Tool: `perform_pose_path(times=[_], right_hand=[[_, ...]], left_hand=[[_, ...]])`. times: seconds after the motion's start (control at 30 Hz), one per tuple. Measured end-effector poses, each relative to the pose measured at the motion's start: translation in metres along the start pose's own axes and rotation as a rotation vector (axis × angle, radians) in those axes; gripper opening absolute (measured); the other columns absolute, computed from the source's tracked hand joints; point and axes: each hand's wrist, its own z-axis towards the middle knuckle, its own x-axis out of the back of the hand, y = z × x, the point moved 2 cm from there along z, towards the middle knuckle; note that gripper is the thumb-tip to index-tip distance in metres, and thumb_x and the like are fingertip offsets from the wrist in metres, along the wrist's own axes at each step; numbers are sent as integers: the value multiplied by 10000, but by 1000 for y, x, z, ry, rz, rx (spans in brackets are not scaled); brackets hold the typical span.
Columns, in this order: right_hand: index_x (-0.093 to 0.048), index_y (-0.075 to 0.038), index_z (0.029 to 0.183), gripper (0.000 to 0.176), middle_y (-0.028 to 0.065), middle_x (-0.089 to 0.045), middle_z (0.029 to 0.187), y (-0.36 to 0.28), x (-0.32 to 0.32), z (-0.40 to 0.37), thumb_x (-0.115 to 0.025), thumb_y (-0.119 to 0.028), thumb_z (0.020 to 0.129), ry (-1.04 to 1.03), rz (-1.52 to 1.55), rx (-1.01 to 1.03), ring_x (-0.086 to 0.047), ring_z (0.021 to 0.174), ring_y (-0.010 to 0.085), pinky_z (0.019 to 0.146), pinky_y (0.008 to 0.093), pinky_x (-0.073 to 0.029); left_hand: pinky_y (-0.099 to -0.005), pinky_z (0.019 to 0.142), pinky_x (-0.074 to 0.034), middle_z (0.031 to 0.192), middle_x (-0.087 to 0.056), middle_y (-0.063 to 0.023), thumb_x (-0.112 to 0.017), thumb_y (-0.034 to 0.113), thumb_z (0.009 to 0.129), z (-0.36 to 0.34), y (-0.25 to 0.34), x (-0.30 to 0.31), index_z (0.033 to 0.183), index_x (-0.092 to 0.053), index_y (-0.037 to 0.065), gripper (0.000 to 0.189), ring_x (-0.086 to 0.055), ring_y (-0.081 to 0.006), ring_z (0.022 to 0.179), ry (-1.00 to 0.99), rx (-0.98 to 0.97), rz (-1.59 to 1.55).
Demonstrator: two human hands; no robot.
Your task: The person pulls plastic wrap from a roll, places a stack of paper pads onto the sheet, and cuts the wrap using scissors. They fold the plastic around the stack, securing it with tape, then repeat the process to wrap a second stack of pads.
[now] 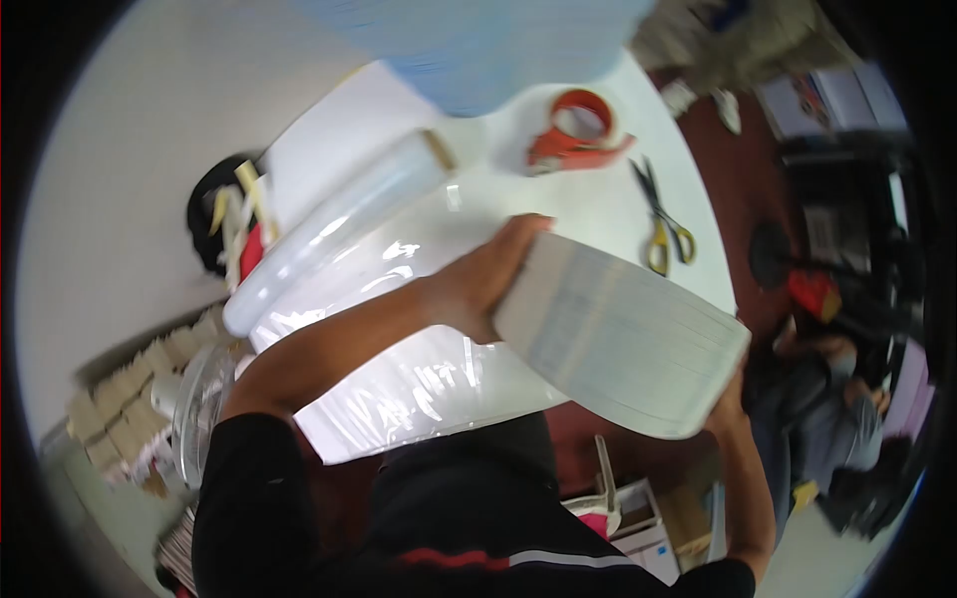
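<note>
Between my two hands is a pale grey, box-like block (618,334) with faint lines across its face; its exact kind I cannot make out. My left hand (498,274) grips its left end, and my right hand (731,399) holds the lower right end, with most of the fingers hidden behind it. The block is tilted above the front right of the white table (498,214). Under my left forearm lies a sheet of clear plastic film (399,384), spread from a roll of clear film (339,224). Beyond the block are scissors (658,219) and a red tape dispenser (578,135).
A black bin (214,214) with scraps stands left of the table. Stacked brown pieces (130,399) and a clear round-rimmed object (199,414) are at lower left. Another person (827,409) is at the right. A blurred light-blue shape (478,50) hangs over the far edge.
</note>
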Motion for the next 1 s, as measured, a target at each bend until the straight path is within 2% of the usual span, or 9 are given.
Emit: perform_pose_path(times=[0.13,0.2,0.23,0.3,0.43,0.53,0.67,0.87,1.0], right_hand=[[-370,-113,1543,809,101,-526,1469,-35,-18,-61,-477,-657,954,-65,-55,-146,-569,1275,286,1067,446,-471],[-297,-57,1564,984,133,-489,1483,-50,-60,-82,-673,-603,836,-185,-343,43,-522,1324,297,1104,424,-427],[-263,-31,1570,1082,150,-470,1488,-53,-90,-92,-751,-567,766,-349,-611,274,-500,1342,302,1118,414,-405],[-143,55,1573,1349,201,-401,1503,-39,-142,-101,-898,-338,526,-507,-724,339,-430,1388,320,1150,397,-334],[-270,70,1536,1180,205,-480,1444,19,-223,-64,-822,-181,524,-681,-683,203,-475,1342,319,1140,413,-351],[-380,80,1480,1020,197,-568,1358,71,-271,-32,-775,-180,576,-716,-748,139,-520,1294,300,1120,397,-372],[-426,78,1447,898,194,-607,1320,114,-301,-10,-715,-217,649,-718,-705,9,-550,1260,295,1104,386,-389],[-451,52,1437,759,183,-588,1352,163,-292,26,-654,-252,771,-626,-669,-79,-566,1239,309,1052,428,-440],[-449,47,1436,745,182,-577,1372,160,-293,25,-639,-276,792,-613,-737,-130,-559,1251,315,1051,450,-442]], left_hand=[[-436,1107,-394,1479,-340,-272,-931,309,574,-57,49,19,1553,-134,-25,1306,-440,-445,1329,166,-115,-4],[-439,1109,-399,1466,-359,-285,-914,387,588,-108,69,19,1575,-104,-28,1342,-427,-443,1347,276,-96,34],[-446,1128,-373,1502,-365,-265,-927,371,595,-136,84,22,1578,-140,-27,1320,-411,-409,1388,273,54,-49],[-437,1136,-357,1524,-394,-242,-931,334,607,-201,88,3,1567,-221,-37,1251,-397,-362,1418,478,177,-366],[-423,1133,-364,1417,-553,-203,-914,231,631,-315,71,-39,1514,-360,-53,1081,-502,-311,1337,773,452,-928],[-407,1120,-382,1356,-601,-209,-888,188,659,-375,39,-41,1482,-402,-65,989,-552,-308,1278,839,604,-926],[-398,1054,-434,1244,-665,-212,-830,262,729,-403,13,-34,1376,-542,-81,787,-606,-307,1181,906,640,-922],[-447,969,-523,1277,-648,-217,-818,340,767,-409,-50,-26,1384,-537,-51,783,-635,-350,1178,816,738,-1022],[-474,952,-529,1283,-644,-214,-818,383,759,-410,-50,-24,1390,-542,-23,799,-633,-351,1182,786,685,-1022]])
